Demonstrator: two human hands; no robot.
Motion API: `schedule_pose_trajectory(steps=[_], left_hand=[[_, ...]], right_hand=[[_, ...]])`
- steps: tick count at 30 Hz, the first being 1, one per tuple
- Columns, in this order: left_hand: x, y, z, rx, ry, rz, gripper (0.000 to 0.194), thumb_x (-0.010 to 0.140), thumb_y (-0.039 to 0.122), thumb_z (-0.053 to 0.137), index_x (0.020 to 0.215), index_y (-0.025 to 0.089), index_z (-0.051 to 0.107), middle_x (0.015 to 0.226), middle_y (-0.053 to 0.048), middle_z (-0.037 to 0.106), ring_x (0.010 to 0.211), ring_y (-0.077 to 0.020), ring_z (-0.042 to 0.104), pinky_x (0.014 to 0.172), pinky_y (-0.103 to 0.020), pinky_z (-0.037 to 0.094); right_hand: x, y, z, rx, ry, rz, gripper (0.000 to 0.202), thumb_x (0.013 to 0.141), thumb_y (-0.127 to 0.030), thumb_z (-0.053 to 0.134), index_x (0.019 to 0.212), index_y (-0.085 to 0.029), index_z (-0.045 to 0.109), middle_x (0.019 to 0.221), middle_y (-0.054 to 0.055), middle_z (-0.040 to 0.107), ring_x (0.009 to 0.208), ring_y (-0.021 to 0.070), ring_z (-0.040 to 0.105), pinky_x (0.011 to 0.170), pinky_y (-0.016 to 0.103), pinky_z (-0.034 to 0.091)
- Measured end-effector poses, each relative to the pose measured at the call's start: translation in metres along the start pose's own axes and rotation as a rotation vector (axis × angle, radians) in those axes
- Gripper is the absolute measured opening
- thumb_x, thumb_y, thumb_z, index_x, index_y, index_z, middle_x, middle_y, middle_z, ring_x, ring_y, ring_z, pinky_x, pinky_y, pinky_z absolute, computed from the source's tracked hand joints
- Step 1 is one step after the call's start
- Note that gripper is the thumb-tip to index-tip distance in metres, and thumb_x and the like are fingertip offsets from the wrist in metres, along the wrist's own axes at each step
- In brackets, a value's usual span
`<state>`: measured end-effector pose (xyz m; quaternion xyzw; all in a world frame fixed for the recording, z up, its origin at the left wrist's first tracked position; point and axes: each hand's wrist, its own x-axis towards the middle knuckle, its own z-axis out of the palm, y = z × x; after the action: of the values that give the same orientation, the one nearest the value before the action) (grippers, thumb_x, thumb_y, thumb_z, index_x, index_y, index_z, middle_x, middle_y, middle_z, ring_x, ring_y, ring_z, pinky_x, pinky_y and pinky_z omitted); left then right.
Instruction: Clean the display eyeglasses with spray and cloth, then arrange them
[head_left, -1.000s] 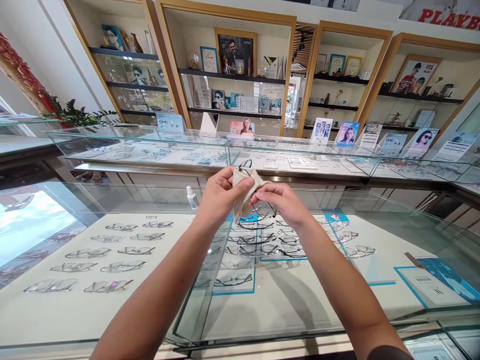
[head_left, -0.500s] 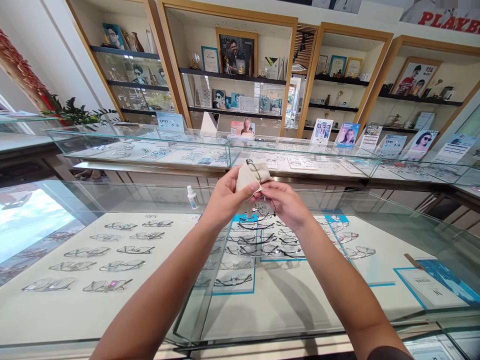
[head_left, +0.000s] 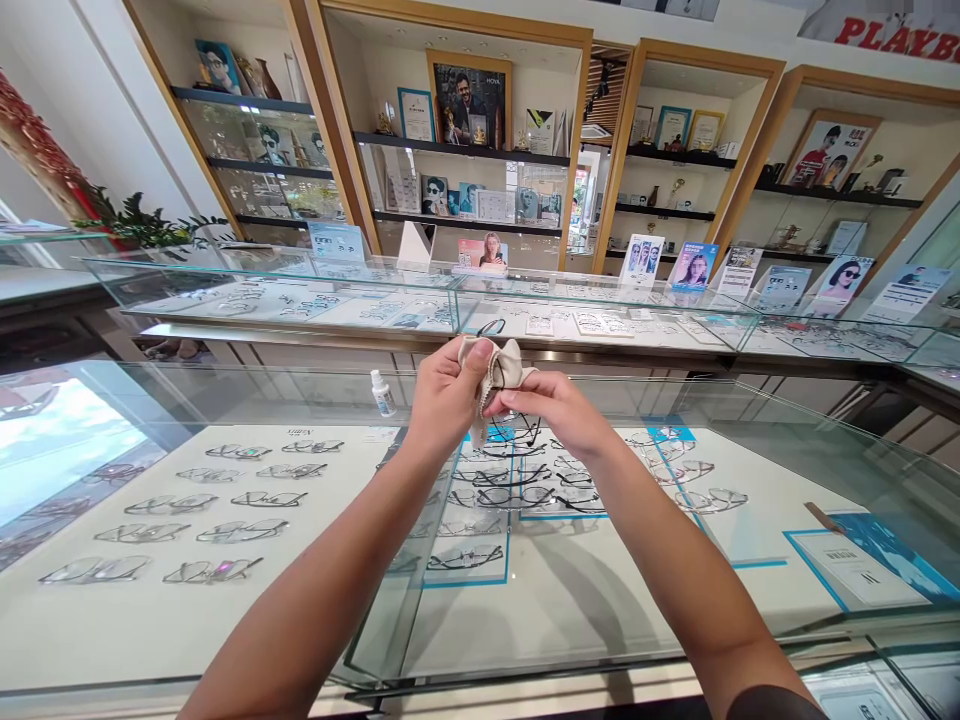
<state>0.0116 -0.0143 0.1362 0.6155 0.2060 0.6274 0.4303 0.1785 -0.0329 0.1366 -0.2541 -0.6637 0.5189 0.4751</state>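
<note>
In the middle of the head view a cream wiping cloth (head_left: 508, 366) is bunched around a pair of dark-framed eyeglasses (head_left: 529, 436). My left hand (head_left: 448, 392) is closed on the cloth, its thumb pressed on top. My right hand (head_left: 553, 402) pinches at the eyeglasses and the lower edge of the cloth with thumb and fingers. One thin dark part of the frame sticks up above the cloth, and another hangs below. Most of the lenses is covered by the cloth and fingers.
Under my arms a glass display case (head_left: 450, 690) holds rows of eyeglasses (head_left: 251, 530). A small white spray bottle (head_left: 382, 393) stands left of my hands. Beyond is a second glass counter (head_left: 300, 325) with upright cards; behind it are wood-framed shelves (head_left: 465, 148).
My left thumb has shifted upward over the cloth, and the cloth is bunched differently. The eyeglasses have turned, with a dark frame part now sticking up above my hands.
</note>
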Motion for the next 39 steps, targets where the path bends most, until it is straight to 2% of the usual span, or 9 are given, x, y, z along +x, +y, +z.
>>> schedule_pose_trajectory(steps=[6,10,14,19,21,25,31,35,39], left_hand=[[0.006,0.022,-0.015,0.029,-0.316,-0.074,0.044,0.099,0.059,0.07,0.081,0.019,0.07,0.066,-0.004,0.071,0.058,-0.017,0.067,0.055,-0.029,0.053],[0.008,0.028,-0.021,0.007,-0.394,-0.103,0.028,0.094,0.045,0.082,0.098,0.019,0.073,0.076,-0.005,0.077,0.065,-0.017,0.071,0.06,-0.026,0.055],[0.005,0.016,-0.013,-0.023,-0.268,-0.091,0.034,0.083,0.041,0.092,0.094,0.019,0.069,0.067,-0.001,0.073,0.056,-0.0145,0.066,0.054,-0.024,0.051],[0.002,0.004,-0.006,0.06,-0.063,0.013,0.042,0.09,0.055,0.083,0.08,0.019,0.067,0.058,0.001,0.065,0.047,-0.0104,0.055,0.047,-0.023,0.041],[0.003,0.005,-0.008,0.084,-0.08,0.014,0.046,0.094,0.059,0.077,0.076,0.019,0.065,0.056,0.001,0.063,0.047,-0.0109,0.055,0.047,-0.024,0.04],[0.006,0.011,-0.016,0.061,-0.235,-0.029,0.047,0.1,0.06,0.069,0.08,0.018,0.068,0.063,-0.003,0.068,0.056,-0.014,0.062,0.055,-0.026,0.048],[0.008,0.01,-0.019,-0.01,-0.3,-0.083,0.035,0.091,0.048,0.084,0.101,0.017,0.071,0.077,-0.004,0.075,0.065,-0.0157,0.069,0.062,-0.026,0.055],[0.006,0.002,-0.01,-0.014,-0.214,-0.086,0.039,0.082,0.044,0.092,0.099,0.018,0.069,0.071,-0.001,0.073,0.057,-0.0149,0.067,0.054,-0.024,0.051],[0.002,-0.005,-0.001,0.028,-0.029,0.003,0.041,0.089,0.055,0.085,0.083,0.019,0.066,0.061,0.001,0.066,0.049,-0.0107,0.059,0.048,-0.023,0.043]], right_hand=[[-0.001,-0.003,-0.009,0.044,0.003,-0.004,0.021,0.085,-0.038,0.078,0.071,-0.023,0.082,0.078,0.003,0.078,0.084,0.0202,0.069,0.092,0.038,0.051],[-0.002,-0.003,-0.011,0.061,0.007,0.001,0.02,0.086,-0.038,0.078,0.074,-0.022,0.083,0.08,0.003,0.078,0.085,0.0206,0.069,0.092,0.038,0.051],[0.0,0.0,-0.007,0.071,0.014,-0.007,0.02,0.086,-0.039,0.08,0.076,-0.023,0.084,0.082,0.002,0.078,0.086,0.0196,0.068,0.094,0.038,0.05],[0.001,0.003,-0.005,0.057,0.002,0.012,0.022,0.084,-0.043,0.082,0.074,-0.023,0.083,0.082,0.003,0.076,0.087,0.0202,0.068,0.096,0.04,0.05],[0.001,0.001,-0.005,0.041,-0.008,0.015,0.023,0.084,-0.043,0.081,0.075,-0.022,0.083,0.084,0.003,0.076,0.087,0.0204,0.068,0.096,0.041,0.05],[-0.001,-0.004,-0.009,0.03,-0.001,0.022,0.022,0.084,-0.042,0.079,0.074,-0.022,0.082,0.082,0.003,0.077,0.086,0.0201,0.068,0.095,0.04,0.05],[-0.001,-0.008,-0.015,0.079,0.021,0.071,0.022,0.084,-0.04,0.079,0.073,-0.021,0.081,0.081,0.004,0.078,0.083,0.0194,0.068,0.089,0.037,0.05],[0.0,-0.004,-0.012,0.105,0.02,0.089,0.024,0.083,-0.042,0.079,0.072,-0.021,0.081,0.08,0.004,0.078,0.08,0.0185,0.066,0.086,0.036,0.05],[0.002,0.0,-0.007,0.084,0.028,0.078,0.024,0.081,-0.043,0.081,0.071,-0.021,0.081,0.08,0.003,0.076,0.083,0.0184,0.066,0.091,0.036,0.049]])
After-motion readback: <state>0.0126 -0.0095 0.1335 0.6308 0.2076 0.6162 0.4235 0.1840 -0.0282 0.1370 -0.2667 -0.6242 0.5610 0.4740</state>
